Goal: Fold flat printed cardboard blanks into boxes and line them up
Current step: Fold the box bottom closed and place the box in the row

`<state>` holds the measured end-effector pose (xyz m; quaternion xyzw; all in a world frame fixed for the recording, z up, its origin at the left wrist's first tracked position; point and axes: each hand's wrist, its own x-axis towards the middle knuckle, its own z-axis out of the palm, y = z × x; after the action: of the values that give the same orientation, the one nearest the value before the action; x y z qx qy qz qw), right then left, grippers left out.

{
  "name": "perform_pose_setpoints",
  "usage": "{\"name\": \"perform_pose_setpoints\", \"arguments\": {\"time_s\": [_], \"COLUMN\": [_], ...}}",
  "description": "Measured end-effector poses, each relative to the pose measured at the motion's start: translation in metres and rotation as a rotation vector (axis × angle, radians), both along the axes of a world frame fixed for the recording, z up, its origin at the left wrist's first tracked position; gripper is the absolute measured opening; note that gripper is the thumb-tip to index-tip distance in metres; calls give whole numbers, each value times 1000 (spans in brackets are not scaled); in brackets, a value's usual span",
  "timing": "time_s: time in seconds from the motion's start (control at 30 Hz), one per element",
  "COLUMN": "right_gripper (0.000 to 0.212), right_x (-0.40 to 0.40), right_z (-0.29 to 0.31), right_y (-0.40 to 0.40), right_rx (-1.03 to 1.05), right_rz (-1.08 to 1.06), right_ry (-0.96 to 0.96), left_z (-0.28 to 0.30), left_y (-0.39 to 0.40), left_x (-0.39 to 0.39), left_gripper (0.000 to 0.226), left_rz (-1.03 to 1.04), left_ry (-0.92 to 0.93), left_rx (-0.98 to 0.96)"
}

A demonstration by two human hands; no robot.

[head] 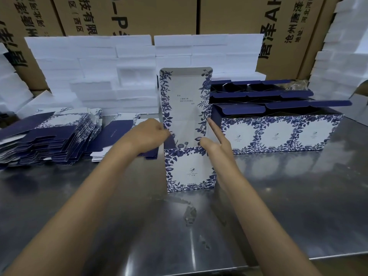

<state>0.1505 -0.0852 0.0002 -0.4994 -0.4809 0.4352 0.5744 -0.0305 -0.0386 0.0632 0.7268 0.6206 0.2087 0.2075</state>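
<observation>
Centrally, half-formed box (190, 168) stands on steel table (278, 206), tall lid flap (185, 100) upright. Left hand (148, 136) at box's left edge, fingers curled on side panel; exact grip blurred. Right hand (215, 144) at right edge, fingers straight, touching flap edge, nothing clasped. Finished boxes (278, 134) lined up just right, lids raised. Flat blanks (59, 136) stacked left. White foam blocks (119, 76) behind.

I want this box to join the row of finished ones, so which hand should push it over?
Probably the left hand. It sits at the box's left side, away from the row, so it can push the box rightward. The right hand lies between them, in the way.
</observation>
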Motion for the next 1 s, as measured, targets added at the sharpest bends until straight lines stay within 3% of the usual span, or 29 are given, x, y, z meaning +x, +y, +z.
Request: {"name": "perform_pose_setpoints", "arguments": {"time_s": [0.57,0.67,0.73,0.8,0.87,1.0], "right_gripper": [68,63,61,61,68,69], "right_x": [-5,-7,-8,-7,1,27], "right_z": [-1,1,3,4,6,12], "right_y": [6,6,6,4,1,-7], "right_rx": [44,48,47,41,34,56], "right_rz": [7,-17,-19,-7,33,220], "right_ry": [22,14,8,-19,-46,-116], "left_z": [-9,-13,-19,-24,-28,-31], "left_y": [26,19,12,10,12,17], "left_x": [1,7,15,22,23,18], "left_gripper": [42,39,26,14,18,19], "left_rz": [95,167,130,63,46,31], "left_ry": [-162,-178,-311,-457,-544,-570], "left_rx": [63,281,395,297,164,69]}}
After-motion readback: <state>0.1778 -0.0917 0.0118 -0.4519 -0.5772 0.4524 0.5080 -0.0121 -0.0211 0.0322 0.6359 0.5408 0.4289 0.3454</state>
